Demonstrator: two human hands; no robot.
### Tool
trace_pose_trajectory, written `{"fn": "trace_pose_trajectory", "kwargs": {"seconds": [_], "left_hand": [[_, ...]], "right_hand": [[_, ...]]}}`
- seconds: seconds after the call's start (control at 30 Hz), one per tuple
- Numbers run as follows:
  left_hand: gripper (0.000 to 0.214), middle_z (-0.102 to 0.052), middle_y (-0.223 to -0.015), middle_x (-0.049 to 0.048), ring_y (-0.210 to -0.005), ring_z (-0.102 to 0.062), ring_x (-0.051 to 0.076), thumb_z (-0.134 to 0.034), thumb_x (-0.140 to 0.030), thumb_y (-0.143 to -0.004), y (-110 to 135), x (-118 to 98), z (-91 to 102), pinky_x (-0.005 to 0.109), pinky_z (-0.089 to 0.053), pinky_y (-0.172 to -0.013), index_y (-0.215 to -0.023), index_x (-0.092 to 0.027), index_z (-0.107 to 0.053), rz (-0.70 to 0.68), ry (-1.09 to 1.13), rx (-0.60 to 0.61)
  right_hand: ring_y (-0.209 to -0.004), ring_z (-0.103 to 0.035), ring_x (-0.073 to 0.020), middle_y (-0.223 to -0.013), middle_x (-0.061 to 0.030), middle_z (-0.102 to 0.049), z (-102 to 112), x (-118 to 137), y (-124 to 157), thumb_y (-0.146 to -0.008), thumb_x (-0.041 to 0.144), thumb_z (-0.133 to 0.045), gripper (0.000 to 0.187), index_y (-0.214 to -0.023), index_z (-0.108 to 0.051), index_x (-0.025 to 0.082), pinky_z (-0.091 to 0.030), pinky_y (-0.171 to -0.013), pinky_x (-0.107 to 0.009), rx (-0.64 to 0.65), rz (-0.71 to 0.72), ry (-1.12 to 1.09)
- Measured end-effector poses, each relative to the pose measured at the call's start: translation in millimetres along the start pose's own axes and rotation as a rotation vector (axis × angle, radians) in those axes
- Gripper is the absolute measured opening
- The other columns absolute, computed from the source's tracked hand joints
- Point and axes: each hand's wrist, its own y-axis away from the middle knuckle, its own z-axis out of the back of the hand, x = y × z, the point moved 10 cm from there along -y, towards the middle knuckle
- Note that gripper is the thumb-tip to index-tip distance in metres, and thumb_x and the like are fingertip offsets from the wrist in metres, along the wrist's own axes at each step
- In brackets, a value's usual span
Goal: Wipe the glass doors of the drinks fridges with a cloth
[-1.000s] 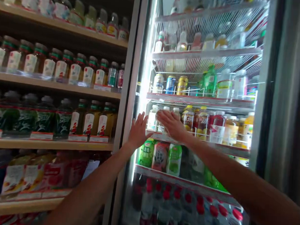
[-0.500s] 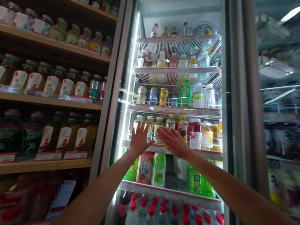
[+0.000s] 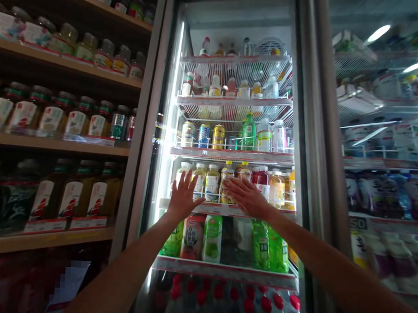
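Observation:
My left hand [image 3: 184, 195] is open, its fingers spread and raised in front of the glass fridge door [image 3: 236, 14]. Behind its fingers show pale-capped drink bottles [image 3: 213, 180]. To the right, my right hand [image 3: 250, 198] lies flat and slanted, fingers together, at the same height. Under its fingertips is a pale, crumpled cloth [image 3: 227, 190], partly hidden and blurred, which the hand presses toward the glass. Yellow-capped bottles [image 3: 228, 169] stand behind the cloth. Whether the left palm touches the glass I cannot tell.
Wooden shelves [image 3: 50, 142] with bottles and jars line the left side. A metal door frame [image 3: 329, 134] separates this fridge from another fridge on the right. Green bottles and cartons [image 3: 212, 239] fill the lower shelf, above red-capped bottles [image 3: 249, 307].
The view has turned slightly right, so the shelves and fridge sit further left. My right hand has slid right across the door with the cloth. My left hand keeps its place before the same bottles.

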Motion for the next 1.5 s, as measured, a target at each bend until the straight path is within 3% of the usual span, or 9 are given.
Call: {"fn": "trace_pose_trajectory", "kwargs": {"seconds": [0.17,0.4,0.6,0.7,0.83,0.9,1.07,1.33,1.5], "left_hand": [[0.078,-0.013,-0.151,0.0128,-0.139,-0.008,0.031,-0.049,-0.057,-0.08,-1,1,-2.5,0.056,-0.018,-0.108,-0.143,-0.018,-0.022,-0.012,0.004,0.001],[0.076,-0.014,-0.151,0.0132,-0.139,-0.009,0.031,-0.051,-0.053,-0.08,-4,-2,3.9,0.056,-0.019,-0.107,-0.142,-0.018,-0.025,0.046,0.022,0.038],[0.08,-0.008,-0.152,0.0122,-0.139,-0.005,0.032,-0.05,-0.06,-0.079,-17,-40,11.5,0.057,-0.017,-0.108,-0.142,-0.018,-0.024,0.05,0.036,0.028],[0.08,-0.01,-0.152,0.0117,-0.139,-0.006,0.033,-0.05,-0.06,-0.078,-19,-54,7.7,0.058,-0.017,-0.107,-0.142,-0.019,-0.025,0.011,0.018,0.061],[0.081,-0.01,-0.152,0.0116,-0.139,-0.006,0.032,-0.056,-0.056,-0.076,-17,-56,3.0,0.058,-0.015,-0.108,-0.142,-0.019,-0.025,-0.027,-0.014,0.086],[0.082,-0.009,-0.152,0.0113,-0.139,-0.006,0.032,-0.057,-0.055,-0.076,-16,-55,1.9,0.058,-0.015,-0.108,-0.142,-0.019,-0.024,-0.028,-0.023,0.092],[0.082,-0.008,-0.151,0.0118,-0.139,-0.005,0.033,-0.058,-0.053,-0.076,-16,-55,3.5,0.058,-0.015,-0.108,-0.142,-0.019,-0.023,-0.03,-0.027,0.098],[0.082,-0.01,-0.152,0.0108,-0.139,-0.007,0.032,-0.059,-0.052,-0.075,-16,-53,1.3,0.056,-0.015,-0.108,-0.142,-0.021,-0.025,-0.047,-0.021,0.049],[0.082,-0.011,-0.152,0.0109,-0.139,-0.006,0.032,-0.059,-0.053,-0.075,-15,-52,1.7,0.057,-0.015,-0.108,-0.142,-0.021,-0.025,-0.052,-0.02,0.032]], "right_hand": [[-0.138,-0.022,-0.0215,-0.147,-0.0074,-0.031,35,-84,10,-0.088,0.019,-0.038,0.051,-0.139,-0.033,0.02,-0.026,-0.108,-0.046,-0.182,-0.439,0.101],[-0.138,-0.021,-0.0205,-0.143,-0.0041,-0.038,16,-24,42,-0.088,0.017,-0.04,0.049,-0.136,-0.039,0.023,-0.024,-0.11,-0.044,-0.039,-0.132,0.046],[-0.137,-0.025,-0.0221,-0.146,-0.0068,-0.034,45,-100,52,-0.09,0.019,-0.036,0.049,-0.139,-0.032,0.023,-0.026,-0.108,-0.047,-0.167,-0.473,0.158],[-0.138,-0.021,-0.0223,-0.147,-0.0083,-0.031,46,-90,72,-0.089,0.018,-0.036,0.052,-0.141,-0.029,0.022,-0.027,-0.109,-0.046,-0.233,-0.521,0.155],[-0.138,-0.02,-0.0225,-0.145,-0.0072,-0.034,32,-52,94,-0.087,0.014,-0.038,0.055,-0.14,-0.03,0.023,-0.027,-0.109,-0.046,-0.121,-0.339,0.125],[-0.137,-0.024,-0.0226,-0.143,-0.0069,-0.038,35,-65,96,-0.087,0.015,-0.038,0.052,-0.138,-0.034,0.024,-0.028,-0.108,-0.046,-0.077,-0.335,0.141],[-0.136,-0.026,-0.0239,-0.145,-0.0112,-0.034,72,-151,102,-0.09,0.019,-0.033,0.046,-0.135,-0.039,0.017,-0.03,-0.108,-0.048,-0.255,-0.721,0.21],[-0.137,-0.022,-0.0221,-0.147,-0.0081,-0.03,56,-103,142,-0.09,0.018,-0.032,0.052,-0.141,-0.028,0.021,-0.03,-0.109,-0.048,-0.333,-0.66,0.184],[-0.135,-0.027,-0.0236,-0.144,-0.0109,-0.034,75,-160,104,-0.087,0.017,-0.032,0.05,-0.137,-0.036,0.016,-0.029,-0.11,-0.049,-0.408,-0.744,0.183]]}}
